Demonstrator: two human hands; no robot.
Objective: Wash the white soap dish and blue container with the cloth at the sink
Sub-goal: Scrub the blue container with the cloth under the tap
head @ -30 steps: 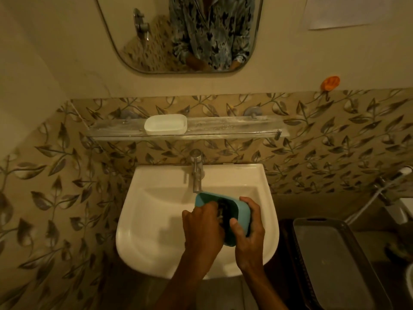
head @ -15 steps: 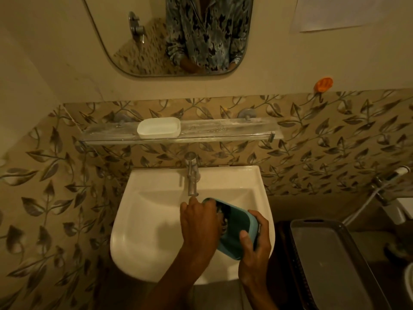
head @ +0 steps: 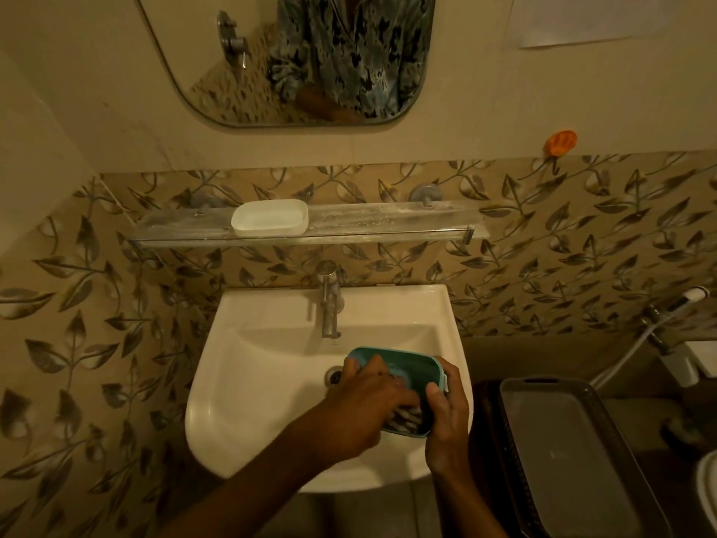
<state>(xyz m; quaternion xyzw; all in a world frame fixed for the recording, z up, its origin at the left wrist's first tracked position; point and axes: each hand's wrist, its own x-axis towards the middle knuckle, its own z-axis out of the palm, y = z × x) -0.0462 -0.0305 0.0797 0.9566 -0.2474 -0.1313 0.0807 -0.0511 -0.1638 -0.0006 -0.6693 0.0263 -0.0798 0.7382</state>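
A: Head view. Location and grip?

B: Blue container (head: 403, 378) held tilted over the sink (head: 264, 386), right of the drain. Right hand (head: 446, 413) clamps its near-right rim; left hand (head: 368, 394) presses the cloth (head: 407, 419) inside, fingers curled on it.

A: Handling?

B: Rigid, rounded plastic, likely light and slick if wet; hold by the rim. Cloth soft, apparently patterned, though dimly lit. White soap dish (head: 269, 222) sits on the glass shelf (head: 388, 227)

The blue container (head: 411, 366) is held over the sink (head: 248, 401) by the right hand (head: 446, 413), while the cloth (head: 407, 419) is pressed inside it by the left hand (head: 364, 401). The white soap dish (head: 269, 217) is set on the shelf (head: 388, 223).
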